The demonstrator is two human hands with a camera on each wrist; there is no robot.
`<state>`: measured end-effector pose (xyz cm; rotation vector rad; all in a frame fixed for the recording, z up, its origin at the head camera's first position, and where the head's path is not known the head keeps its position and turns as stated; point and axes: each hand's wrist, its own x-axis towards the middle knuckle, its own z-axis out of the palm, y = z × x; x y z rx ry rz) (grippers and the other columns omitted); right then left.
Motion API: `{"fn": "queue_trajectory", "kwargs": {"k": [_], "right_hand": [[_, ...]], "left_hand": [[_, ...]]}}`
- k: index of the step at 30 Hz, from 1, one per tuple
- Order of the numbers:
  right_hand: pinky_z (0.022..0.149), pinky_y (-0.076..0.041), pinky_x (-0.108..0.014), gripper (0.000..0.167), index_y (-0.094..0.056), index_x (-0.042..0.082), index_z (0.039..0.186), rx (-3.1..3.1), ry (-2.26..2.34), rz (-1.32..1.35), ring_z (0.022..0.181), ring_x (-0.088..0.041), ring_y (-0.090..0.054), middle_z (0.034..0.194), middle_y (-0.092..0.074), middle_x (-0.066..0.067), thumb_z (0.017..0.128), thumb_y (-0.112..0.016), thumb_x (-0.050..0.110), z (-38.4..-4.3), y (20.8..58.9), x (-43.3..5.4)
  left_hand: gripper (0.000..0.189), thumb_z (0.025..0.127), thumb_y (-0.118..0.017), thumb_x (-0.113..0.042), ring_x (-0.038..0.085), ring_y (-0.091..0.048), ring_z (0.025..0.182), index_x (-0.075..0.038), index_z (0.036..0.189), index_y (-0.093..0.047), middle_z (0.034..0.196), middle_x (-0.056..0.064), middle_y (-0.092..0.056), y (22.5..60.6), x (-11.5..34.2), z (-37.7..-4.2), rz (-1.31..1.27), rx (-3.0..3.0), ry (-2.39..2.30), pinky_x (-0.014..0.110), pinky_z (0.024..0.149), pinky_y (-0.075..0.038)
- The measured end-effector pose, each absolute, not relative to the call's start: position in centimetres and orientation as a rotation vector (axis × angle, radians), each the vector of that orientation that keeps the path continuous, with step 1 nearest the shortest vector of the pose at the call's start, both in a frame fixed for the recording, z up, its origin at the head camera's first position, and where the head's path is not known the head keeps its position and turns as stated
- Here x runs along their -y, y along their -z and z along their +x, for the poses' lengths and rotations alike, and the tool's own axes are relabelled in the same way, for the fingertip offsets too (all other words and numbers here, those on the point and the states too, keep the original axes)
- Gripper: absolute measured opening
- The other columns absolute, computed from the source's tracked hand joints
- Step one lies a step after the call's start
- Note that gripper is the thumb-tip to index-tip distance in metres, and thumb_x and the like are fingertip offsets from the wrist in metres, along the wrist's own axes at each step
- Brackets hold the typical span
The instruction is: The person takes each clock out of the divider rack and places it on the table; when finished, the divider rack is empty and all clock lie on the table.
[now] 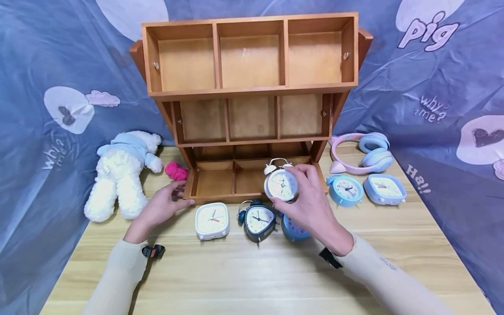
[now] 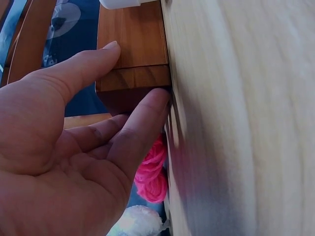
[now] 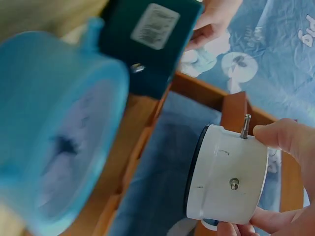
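My right hand holds a white twin-bell alarm clock by its sides, thumb and fingers spread around the casing. The clock overlaps the bottom tier's right compartment in the head view; its short metal feet show in the right wrist view. My left hand grips the left front corner of the wooden tiered box, thumb on the front and fingers along the side. Before the box stand a white square clock, a dark teal triangular clock and a blue round clock, partly hidden by my right hand.
At left lie a white plush toy and pink yarn. On the right are pink-and-blue headphones, a light blue bell clock and a pale blue square clock. Two upper tiers overhang the bottom one.
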<state>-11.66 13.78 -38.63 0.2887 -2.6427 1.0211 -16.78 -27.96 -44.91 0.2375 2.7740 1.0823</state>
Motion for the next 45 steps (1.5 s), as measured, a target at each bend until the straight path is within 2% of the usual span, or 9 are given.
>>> {"fn": "queue_trajectory", "kwargs": {"k": [7,14,21,25,32,45], "right_hand": [[0.1,-0.055,-0.058,0.078,-0.066,0.002,0.148,2.705,-0.978,0.198,0.125,-0.04,-0.059,0.141,-0.054,-0.021,0.08,-0.097,0.025,-11.3,39.9,-17.4],[0.098,-0.053,-0.061,0.077,-0.067,-0.002,0.144,2.697,-0.918,0.155,0.122,-0.045,-0.06,0.135,-0.057,-0.025,0.077,-0.097,0.022,-10.4,41.3,-20.6],[0.096,-0.048,-0.056,0.075,-0.07,-0.003,0.139,2.662,-0.895,0.142,0.118,-0.045,-0.059,0.131,-0.058,-0.026,0.074,-0.099,0.02,-9.2,41.9,-22.9],[0.094,-0.047,-0.056,0.074,-0.071,-0.003,0.136,2.651,-0.868,0.129,0.116,-0.045,-0.061,0.131,-0.058,-0.026,0.072,-0.1,0.02,-8.4,42.2,-23.9],[0.091,-0.049,-0.061,0.074,-0.071,-0.004,0.133,2.666,-0.834,0.134,0.113,-0.048,-0.063,0.129,-0.059,-0.028,0.07,-0.1,0.021,-7.3,42.9,-25.3],[0.093,-0.052,-0.063,0.075,-0.071,-0.003,0.134,2.733,-0.818,0.154,0.116,-0.047,-0.063,0.131,-0.06,-0.026,0.071,-0.101,0.022,-6.5,43.9,-26.0]], "left_hand": [[0.08,0.103,-0.084,-0.032,0.041,-0.074,0.121,0.007,0.162,-0.048,0.133,0.027,-0.076,44.9,28.0,-16.8,0.235,-2.778,-1.067,0.058,0.106,-0.061],[0.077,0.103,-0.083,-0.031,0.042,-0.073,0.125,0.006,0.161,-0.05,0.138,0.028,-0.074,44.9,27.9,-16.8,0.252,-2.768,-1.092,0.057,0.108,-0.06],[0.077,0.103,-0.084,-0.031,0.043,-0.073,0.124,0.007,0.161,-0.051,0.135,0.028,-0.075,44.7,28.1,-17.0,0.252,-2.775,-1.083,0.06,0.109,-0.059],[0.078,0.103,-0.084,-0.032,0.044,-0.073,0.125,0.007,0.161,-0.051,0.135,0.028,-0.075,44.7,28.1,-17.0,0.259,-2.775,-1.074,0.062,0.111,-0.058],[0.078,0.103,-0.084,-0.032,0.042,-0.073,0.124,0.007,0.162,-0.05,0.135,0.027,-0.075,44.9,28.1,-17.0,0.251,-2.768,-1.071,0.057,0.107,-0.06],[0.078,0.103,-0.084,-0.033,0.042,-0.073,0.125,0.006,0.162,-0.05,0.135,0.027,-0.075,44.9,28.0,-16.8,0.249,-2.769,-1.076,0.059,0.108,-0.06]]}}
